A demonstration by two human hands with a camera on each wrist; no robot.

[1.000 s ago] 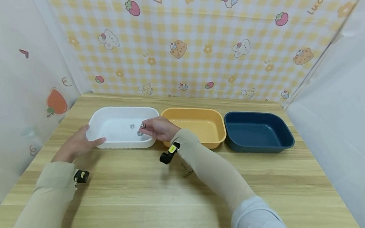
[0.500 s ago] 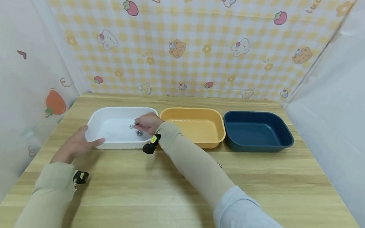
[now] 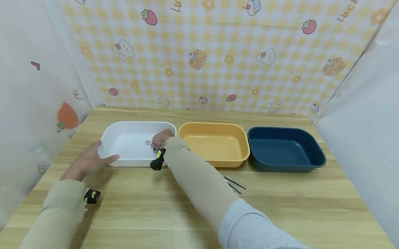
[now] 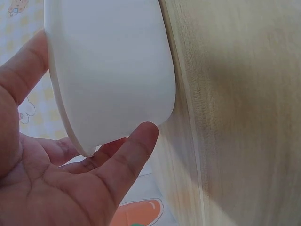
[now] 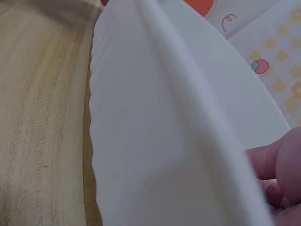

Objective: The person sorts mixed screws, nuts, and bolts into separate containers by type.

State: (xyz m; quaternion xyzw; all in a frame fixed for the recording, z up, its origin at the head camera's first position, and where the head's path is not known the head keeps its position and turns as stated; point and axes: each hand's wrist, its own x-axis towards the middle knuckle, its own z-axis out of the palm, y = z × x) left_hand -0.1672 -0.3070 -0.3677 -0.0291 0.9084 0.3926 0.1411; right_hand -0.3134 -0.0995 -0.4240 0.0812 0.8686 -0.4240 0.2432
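Note:
My left hand (image 3: 91, 160) grips the left end of the white bin (image 3: 126, 143), its thumb over the front rim. In the left wrist view, the fingers (image 4: 136, 150) lie against the outside wall. My right hand (image 3: 162, 138) reaches down inside the bin's right end, fingers curled and fingertips low. In the right wrist view, the near wall partly covers its fingers (image 5: 265, 162); I cannot tell whether they hold anything. A small metal nut (image 3: 147, 142) lies on the bin floor left of these fingertips, and a larger nut (image 3: 155, 149) sits right below them.
A yellow bin (image 3: 218, 163) stands close beside the white one, with a dark blue bin (image 3: 286, 167) to its right. Metal rods (image 3: 235, 182) lie on the wooden table (image 3: 292, 210), partly behind my right forearm. A patterned cloth (image 3: 229, 40) hangs behind the bins.
My right hand, earlier pinching a small metal nut, has moved lower inside the white bin, and that nut no longer shows. My left hand keeps its place. The head view has shifted slightly.

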